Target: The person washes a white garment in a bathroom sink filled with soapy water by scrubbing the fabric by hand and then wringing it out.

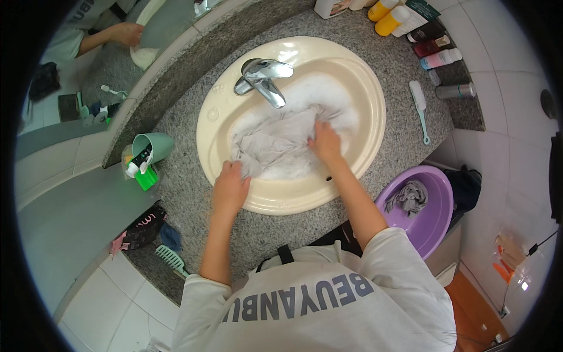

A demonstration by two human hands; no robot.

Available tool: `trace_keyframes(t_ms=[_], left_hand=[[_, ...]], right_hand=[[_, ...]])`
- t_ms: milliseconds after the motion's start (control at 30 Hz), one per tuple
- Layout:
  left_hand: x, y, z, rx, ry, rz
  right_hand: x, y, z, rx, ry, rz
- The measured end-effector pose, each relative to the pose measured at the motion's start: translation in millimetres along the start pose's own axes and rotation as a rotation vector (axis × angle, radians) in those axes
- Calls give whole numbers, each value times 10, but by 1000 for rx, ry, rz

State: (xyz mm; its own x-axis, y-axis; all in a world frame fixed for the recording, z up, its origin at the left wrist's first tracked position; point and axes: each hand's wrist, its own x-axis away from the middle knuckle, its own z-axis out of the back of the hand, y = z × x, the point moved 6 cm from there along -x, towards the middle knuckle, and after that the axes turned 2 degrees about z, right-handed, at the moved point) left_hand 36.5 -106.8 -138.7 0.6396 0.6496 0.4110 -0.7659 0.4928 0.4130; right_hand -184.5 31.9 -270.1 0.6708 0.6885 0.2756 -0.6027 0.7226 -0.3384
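Note:
A wet, light grey cloth garment (278, 141) lies spread and wrinkled in the foamy water of a cream oval sink (214, 111). At the near left of the basin, my left hand (231, 188) has its fingers curled over the garment's edge, close to the rim. My right hand (325, 144) grips the garment's right part with bent fingers, inside the basin. White suds (319, 91) lie around the cloth, thickest at the far side. Above the far part of the cloth juts a chrome faucet (264, 79). What kind of garment it is cannot be made out.
A purple basin (437, 199) with a crumpled grey cloth (410, 198) stands at the right. On the granite counter (275, 230) lie a scrub brush (419, 105), a green cup (158, 148) and a hairbrush (170, 258). Several bottles (392, 22) line the far right edge.

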Motion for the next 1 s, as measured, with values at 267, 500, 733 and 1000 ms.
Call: trace_keyframes(t_ms=[267, 500, 733, 1000], left_hand=[[-344, 293, -731, 58, -4, -281], [-476, -117, -1366, -390, -72, -273], [-442, -376, -1526, 49, -101, -310], [-494, -644, -1377, 931, -118, 352]], right_hand=[[199, -407, -480, -270, -472, 149], [334, -347, -578, 184, -606, 366], [253, -428, -769, -232, -526, 408], [358, -565, -796, -336, -485, 391]])
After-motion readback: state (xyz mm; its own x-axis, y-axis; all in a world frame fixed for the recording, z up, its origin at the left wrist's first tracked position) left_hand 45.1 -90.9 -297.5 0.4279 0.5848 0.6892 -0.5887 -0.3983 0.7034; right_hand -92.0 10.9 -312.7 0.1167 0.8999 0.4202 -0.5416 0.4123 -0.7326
